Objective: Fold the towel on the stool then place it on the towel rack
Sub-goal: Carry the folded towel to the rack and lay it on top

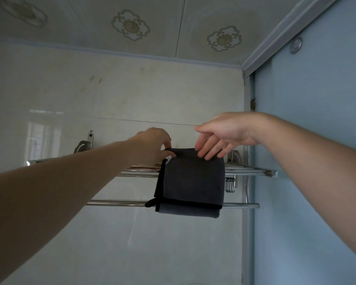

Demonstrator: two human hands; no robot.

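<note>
The folded dark towel (191, 182) hangs over the front rails of the towel rack (249, 171), its lower edge below the rack's bottom bar. The left hand (152, 146) pinches the towel's top left corner; the right hand (220, 138) rests spread, fingertips on the top fold. Risk: more cloth hangs forward than lies on top, so letting go may let it slide off. Its long axis appears to run vertically, loose edges pointing down.

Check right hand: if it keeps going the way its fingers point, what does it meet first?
Probably the dark towel: the right hand points down-left, fingertips at its top fold on the towel rack. Contact unclear.
</note>
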